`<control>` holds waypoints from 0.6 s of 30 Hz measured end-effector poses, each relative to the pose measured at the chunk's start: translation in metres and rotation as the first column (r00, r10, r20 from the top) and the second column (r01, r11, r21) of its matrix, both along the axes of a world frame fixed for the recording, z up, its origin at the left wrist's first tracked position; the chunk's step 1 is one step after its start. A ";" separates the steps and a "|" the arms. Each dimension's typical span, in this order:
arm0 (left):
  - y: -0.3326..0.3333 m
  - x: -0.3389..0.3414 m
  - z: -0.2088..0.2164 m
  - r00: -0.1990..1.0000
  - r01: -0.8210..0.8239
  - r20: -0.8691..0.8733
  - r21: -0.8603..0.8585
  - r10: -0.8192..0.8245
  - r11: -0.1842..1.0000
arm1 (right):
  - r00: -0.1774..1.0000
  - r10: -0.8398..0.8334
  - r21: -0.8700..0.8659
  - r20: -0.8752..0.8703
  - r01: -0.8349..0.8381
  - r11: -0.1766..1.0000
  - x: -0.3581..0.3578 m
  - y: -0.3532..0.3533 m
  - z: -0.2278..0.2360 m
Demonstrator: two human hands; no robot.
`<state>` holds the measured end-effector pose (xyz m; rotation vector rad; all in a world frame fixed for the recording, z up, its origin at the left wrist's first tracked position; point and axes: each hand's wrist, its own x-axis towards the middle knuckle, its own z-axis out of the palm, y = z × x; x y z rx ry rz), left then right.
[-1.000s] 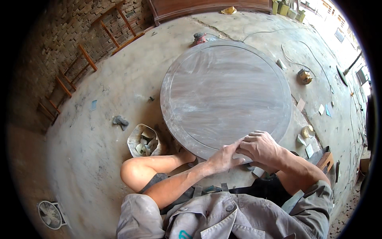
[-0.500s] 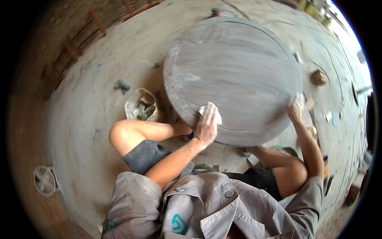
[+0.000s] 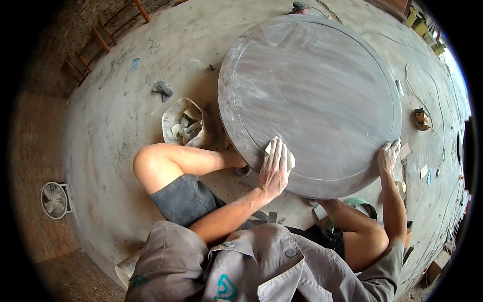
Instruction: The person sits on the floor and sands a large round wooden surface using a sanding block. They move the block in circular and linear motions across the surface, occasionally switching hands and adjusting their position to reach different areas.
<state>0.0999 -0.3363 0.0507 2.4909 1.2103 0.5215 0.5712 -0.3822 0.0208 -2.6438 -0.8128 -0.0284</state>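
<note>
Along the near left edge of the round grey tabletop (image 3: pixel 312 100), the left hand (image 3: pixel 274 171) holds a white pad (image 3: pixel 291 161) flat beneath its straight fingers, which lie close together; the pad shows on both sides of them. At the right edge, toward the near side, the right hand (image 3: pixel 388 157) rests on the rim with fingers bent; whether they close underneath cannot be seen.

A second ago both hands met at the near edge, one over the other, and the pad could not be made out. By the half-second frame they had parted, left onto the pad, right to the right edge, and they keep much the same places now. The right hand's fingers, blurred and bunched then, now show separately.

The tabletop lies in front of the person, its near edge between the bent legs. It sits farther right and higher in view than a second ago, and so does the bucket of scraps (image 3: pixel 183 126) just beyond the left knee (image 3: pixel 151 163), which fits a turn of the head. The brown panel (image 3: pixel 395 7), wide across the top then, is now only a corner at upper right. Past the tabletop's far edge, the red and dark tool (image 3: pixel 300 8) remains; on the floor (image 3: pixel 115 126) off its left edge lies the same dark crumpled cloth (image 3: pixel 163 90).
</note>
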 end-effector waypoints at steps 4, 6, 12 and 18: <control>0.069 -0.037 -0.009 0.983 -0.183 0.050 0.084 0.179 0.980 | 0.999 0.019 -0.006 0.050 -0.019 1.000 0.011 -0.004 -0.006; 0.100 -0.056 -0.005 0.967 -0.251 -0.019 0.046 0.252 0.967 | 0.998 0.038 -0.003 0.048 -0.038 0.999 0.004 0.001 -0.005; 0.028 -0.010 0.010 0.997 -0.033 0.067 0.073 0.028 0.997 | 0.999 0.021 -0.015 0.027 -0.020 1.000 0.007 0.000 0.001; 0.082 -0.062 -0.013 0.946 -0.316 -0.040 0.111 0.322 0.942 | 0.999 0.035 -0.061 -0.004 -0.036 0.998 -0.017 0.007 0.002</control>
